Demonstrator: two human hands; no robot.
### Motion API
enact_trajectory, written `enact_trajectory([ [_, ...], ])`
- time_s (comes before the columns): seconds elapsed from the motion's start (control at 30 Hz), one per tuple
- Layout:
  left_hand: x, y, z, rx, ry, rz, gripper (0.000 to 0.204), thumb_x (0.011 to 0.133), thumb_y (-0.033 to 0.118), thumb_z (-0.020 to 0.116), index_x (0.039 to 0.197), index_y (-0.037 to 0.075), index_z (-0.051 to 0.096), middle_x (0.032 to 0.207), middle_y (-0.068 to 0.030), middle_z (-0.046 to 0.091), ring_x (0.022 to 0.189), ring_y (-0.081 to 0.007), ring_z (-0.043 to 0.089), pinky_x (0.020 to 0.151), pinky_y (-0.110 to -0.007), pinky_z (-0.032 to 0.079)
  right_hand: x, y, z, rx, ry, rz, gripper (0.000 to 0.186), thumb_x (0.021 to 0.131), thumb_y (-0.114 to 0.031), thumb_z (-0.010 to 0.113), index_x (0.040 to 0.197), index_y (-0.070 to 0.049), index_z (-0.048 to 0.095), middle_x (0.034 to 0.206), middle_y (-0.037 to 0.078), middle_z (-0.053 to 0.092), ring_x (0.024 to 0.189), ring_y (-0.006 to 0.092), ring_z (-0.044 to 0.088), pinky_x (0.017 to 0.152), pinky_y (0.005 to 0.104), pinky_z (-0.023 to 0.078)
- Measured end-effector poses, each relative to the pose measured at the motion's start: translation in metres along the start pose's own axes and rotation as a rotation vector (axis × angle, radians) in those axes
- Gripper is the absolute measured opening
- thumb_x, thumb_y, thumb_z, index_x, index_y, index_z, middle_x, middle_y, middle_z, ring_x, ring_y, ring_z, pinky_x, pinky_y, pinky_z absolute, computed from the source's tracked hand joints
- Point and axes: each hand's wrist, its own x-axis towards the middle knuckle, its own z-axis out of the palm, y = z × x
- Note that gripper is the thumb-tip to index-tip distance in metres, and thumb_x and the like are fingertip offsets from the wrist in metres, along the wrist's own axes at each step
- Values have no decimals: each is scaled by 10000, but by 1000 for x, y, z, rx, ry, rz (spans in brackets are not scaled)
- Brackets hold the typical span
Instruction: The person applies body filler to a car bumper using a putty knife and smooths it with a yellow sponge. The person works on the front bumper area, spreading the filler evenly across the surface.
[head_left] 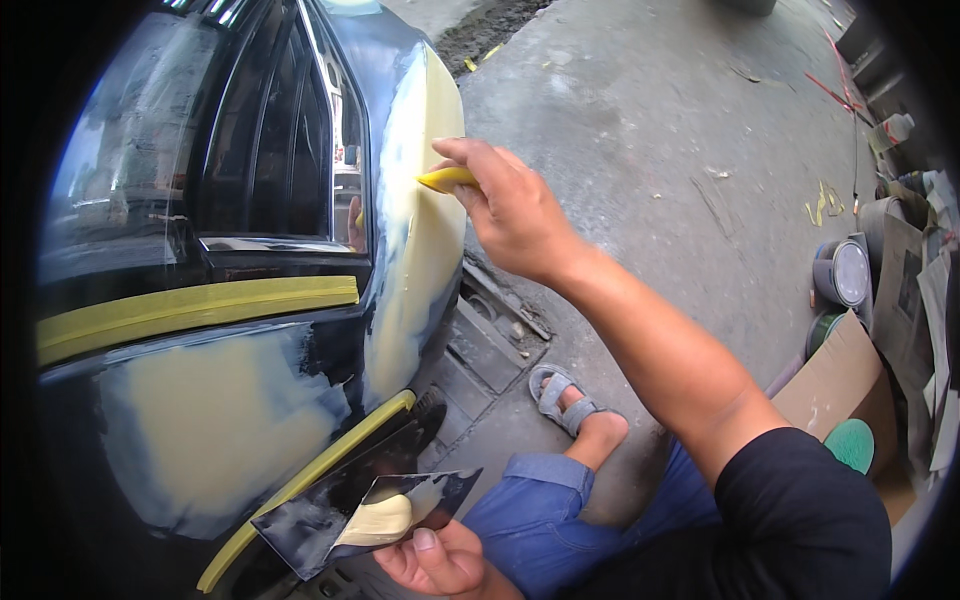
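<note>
Right hand (515, 208) clamped on yellow spreader (448, 180), right up at the cream-coated car panel (432, 235), contact hard to tell | looks light, likely bendy: pinch its back edge | left hand (437, 562) grips near edge of dark board (447, 490), soft, probably sticky filler (380, 521) on top

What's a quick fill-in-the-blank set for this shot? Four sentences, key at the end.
1. The right hand holds a spreader whose colour is ____.
2. The hand that holds the dark board with a mound of putty is the person's ____ one.
3. The visible foot wears a grey strapped ____.
4. The round disc by the cardboard is coloured ____.

Missing words: yellow; left; sandal; green.
</note>
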Motion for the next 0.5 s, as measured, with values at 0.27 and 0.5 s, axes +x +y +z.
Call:
enact_trajectory([
  [0.27,5,-4,3,-2,-31,27,643,753,10,453,1375,-136,379,1337,-286,504,1236,-371,522,1109,-437,372,-43,-46,25,6,-85,-32,477,748,93,543,1219,12,544,928,155,647,867,352,612,757,420,511],
  [0.5,4,-5,-3,-77,-76,43,641,758,6,458,1381,-127,382,1338,-269,512,1231,-366,526,1107,-445,375,-98,-78,46,214,-46,86,499,750,126,595,1233,2,593,965,174,630,939,341,615,793,391,513],
])
